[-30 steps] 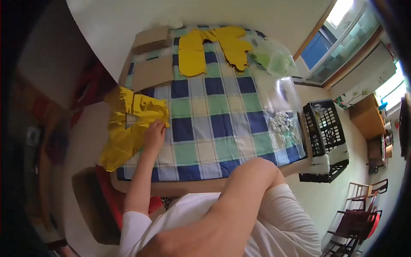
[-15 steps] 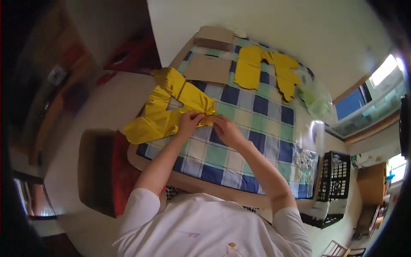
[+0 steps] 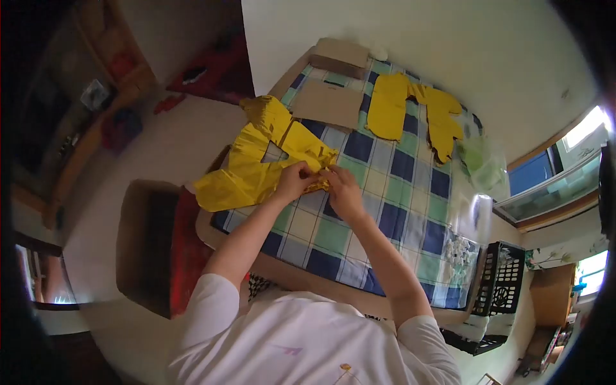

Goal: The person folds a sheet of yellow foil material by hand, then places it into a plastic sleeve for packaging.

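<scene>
A shiny gold foil piece (image 3: 247,168), flat and creased with a small triangular opening, lies over the left part of a checked cloth (image 3: 353,240). My left hand (image 3: 294,181) has its fingers closed on the crumpled right end of the foil. Close beside it, my right hand (image 3: 343,191) pinches the same end, its fingertips nearly touching those of my left hand. Another gold foil piece (image 3: 387,108) lies flat at the far right of the cloth, away from both hands.
A cardboard box (image 3: 339,57) and a flat cardboard sheet (image 3: 328,104) lie at the far side. Clear plastic packaging (image 3: 471,215) sits on the right edge, near a black crate (image 3: 506,277). An open brown box (image 3: 146,244) stands at the left.
The view has turned slightly, shifting the bed and far objects right. My hands have drawn closer together on the foil's crumpled end.
</scene>
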The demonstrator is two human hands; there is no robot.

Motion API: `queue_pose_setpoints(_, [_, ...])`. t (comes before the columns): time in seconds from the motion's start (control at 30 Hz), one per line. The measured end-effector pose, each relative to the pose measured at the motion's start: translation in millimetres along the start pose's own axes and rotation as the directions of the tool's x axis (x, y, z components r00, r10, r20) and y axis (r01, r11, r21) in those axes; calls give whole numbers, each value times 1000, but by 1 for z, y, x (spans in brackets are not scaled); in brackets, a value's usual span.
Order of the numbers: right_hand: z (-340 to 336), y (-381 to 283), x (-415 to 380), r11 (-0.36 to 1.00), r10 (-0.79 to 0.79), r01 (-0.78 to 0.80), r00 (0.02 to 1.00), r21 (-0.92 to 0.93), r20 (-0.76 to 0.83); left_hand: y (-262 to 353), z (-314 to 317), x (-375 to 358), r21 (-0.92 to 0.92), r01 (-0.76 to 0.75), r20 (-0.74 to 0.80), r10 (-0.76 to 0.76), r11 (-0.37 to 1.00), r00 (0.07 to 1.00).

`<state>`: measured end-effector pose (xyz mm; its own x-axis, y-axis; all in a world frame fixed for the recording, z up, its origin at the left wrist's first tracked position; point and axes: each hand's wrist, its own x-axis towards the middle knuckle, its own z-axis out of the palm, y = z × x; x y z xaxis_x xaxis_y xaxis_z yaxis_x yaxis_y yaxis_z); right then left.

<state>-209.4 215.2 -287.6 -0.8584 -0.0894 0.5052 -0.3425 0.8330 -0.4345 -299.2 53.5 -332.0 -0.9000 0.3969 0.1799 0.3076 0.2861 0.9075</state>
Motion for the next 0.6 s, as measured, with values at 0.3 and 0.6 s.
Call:
queue_pose_setpoints(0.3, [5,7,15,956,-163,142,985,-256,-63,-37,-13,27,-196,47,8,-47,980,999])
queue_pose_setpoints(0.6, [26,18,7,995,-94,90,989,41,116,25,-162,96,489,-14,-416,247,872,875])
